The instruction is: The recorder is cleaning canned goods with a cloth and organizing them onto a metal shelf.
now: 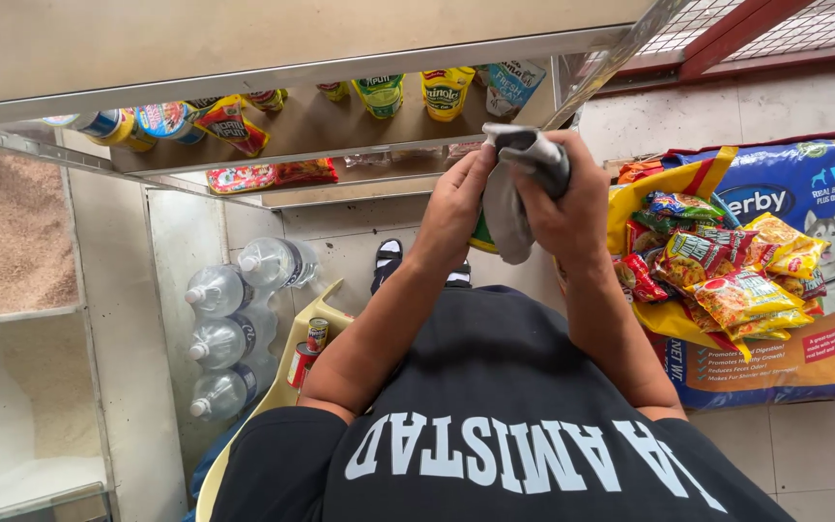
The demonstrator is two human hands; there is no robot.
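My right hand (572,198) grips a bunched grey cloth (509,208) and presses it over a small item with a green and yellow label (481,237). My left hand (454,205) holds that item from the left side; most of it is hidden by the cloth and fingers. Both hands are raised in front of my chest, just below the edge of a metal shelf (292,72). My black shirt with white lettering (495,425) fills the lower middle.
Yellow bottles (445,92) and snack packets (234,124) stand on the shelves. Several large water bottles (229,338) lie at lower left beside two cans (309,350) on a yellow chair. A pile of snack packs (727,266) rests on a big pet food sack (775,290) at right.
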